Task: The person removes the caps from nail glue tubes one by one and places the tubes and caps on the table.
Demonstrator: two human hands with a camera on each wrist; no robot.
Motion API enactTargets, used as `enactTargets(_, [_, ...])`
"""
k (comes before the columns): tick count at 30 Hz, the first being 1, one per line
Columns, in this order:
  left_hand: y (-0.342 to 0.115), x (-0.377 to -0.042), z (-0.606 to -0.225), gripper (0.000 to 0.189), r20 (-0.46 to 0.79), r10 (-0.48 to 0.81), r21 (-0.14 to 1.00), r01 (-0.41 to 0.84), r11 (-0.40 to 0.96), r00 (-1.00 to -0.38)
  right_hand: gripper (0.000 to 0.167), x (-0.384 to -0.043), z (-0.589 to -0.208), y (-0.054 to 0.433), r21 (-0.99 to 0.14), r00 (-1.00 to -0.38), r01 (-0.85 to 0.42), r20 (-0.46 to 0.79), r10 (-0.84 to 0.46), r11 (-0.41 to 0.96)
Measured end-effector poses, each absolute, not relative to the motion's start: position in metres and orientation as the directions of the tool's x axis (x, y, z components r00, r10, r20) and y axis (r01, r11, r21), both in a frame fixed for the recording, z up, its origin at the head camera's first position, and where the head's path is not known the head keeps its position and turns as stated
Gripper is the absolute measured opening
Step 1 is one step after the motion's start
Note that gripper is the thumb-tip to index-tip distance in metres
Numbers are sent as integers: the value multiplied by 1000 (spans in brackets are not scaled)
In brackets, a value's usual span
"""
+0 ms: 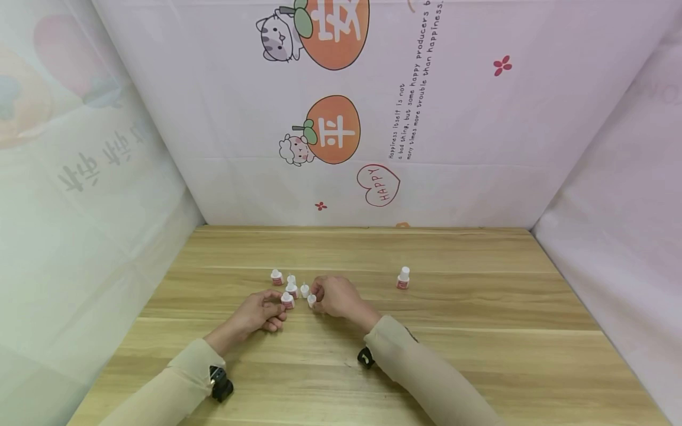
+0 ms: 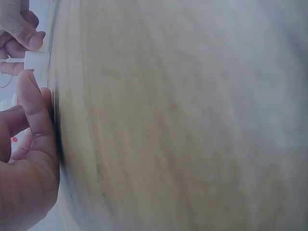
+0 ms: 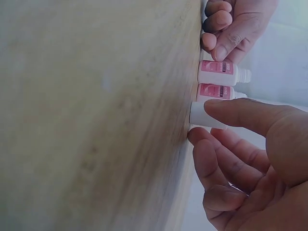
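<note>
My left hand (image 1: 262, 312) holds a small white bottle (image 1: 288, 302) with a pink label between thumb and index finger. Its neck is uncapped. With thumb and fingers my right hand (image 1: 337, 296) pinches a white brush cap (image 1: 311, 301) that stands upside down on the table, its thin stem pointing up (image 2: 37, 61). Just behind the held bottle is a second uncapped bottle (image 3: 215, 91). Another open bottle (image 1: 276, 278) stands farther back on the left. Two more upturned caps (image 1: 305, 290) stand close by, one partly behind the bottles.
A capped bottle (image 1: 403, 278) with a pink label stands apart on the right of the wooden table (image 1: 453, 343). White printed cloth (image 1: 458, 154) rises behind the table, with pale cloth at both sides.
</note>
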State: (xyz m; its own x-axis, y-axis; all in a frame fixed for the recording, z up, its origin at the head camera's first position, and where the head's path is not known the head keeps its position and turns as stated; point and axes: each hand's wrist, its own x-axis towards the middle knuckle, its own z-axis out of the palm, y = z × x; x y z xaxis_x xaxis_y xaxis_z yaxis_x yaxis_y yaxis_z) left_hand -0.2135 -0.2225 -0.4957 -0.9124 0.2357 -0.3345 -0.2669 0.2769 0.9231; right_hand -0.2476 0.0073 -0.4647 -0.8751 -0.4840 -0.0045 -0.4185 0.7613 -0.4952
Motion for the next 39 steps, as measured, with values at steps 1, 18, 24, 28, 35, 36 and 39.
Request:
enactTargets(1, [-223, -214, -496, 41, -335, 232, 922, -268, 278, -913, 17, -247, -465, 8, -501, -874, -418, -4, -486, 758])
enactTargets(18, [-235, -208, -494, 44, -333, 270, 925, -257, 281, -903, 23, -246, -468, 25, -528, -889, -370, -39, -457, 764])
enactTargets(24, [-238, -204, -494, 43, -320, 297, 931, -240, 277, -900, 24, -243, -463, 31, -541, -887, -372, -33, -461, 755])
enactTargets(28, [-238, -201, -492, 42, -318, 317, 935, -241, 259, -894, 25, -242, -463, 37, -559, -883, -378, -22, -469, 738])
enactTargets(35, [-236, -198, -488, 39, -311, 315, 933, -224, 283, -897, 23, -243, -466, 49, -557, -881, -379, -28, -472, 739])
enactTargets(36, [-236, -197, -488, 39, -310, 314, 932, -222, 286, -897, 23, -243, -467, 51, -556, -880, -382, -26, -474, 739])
enactTargets(39, [-234, -194, -487, 38, -312, 316, 931, -221, 291, -896, 22, -240, -467, 55, -553, -877, -393, -14, -480, 735])
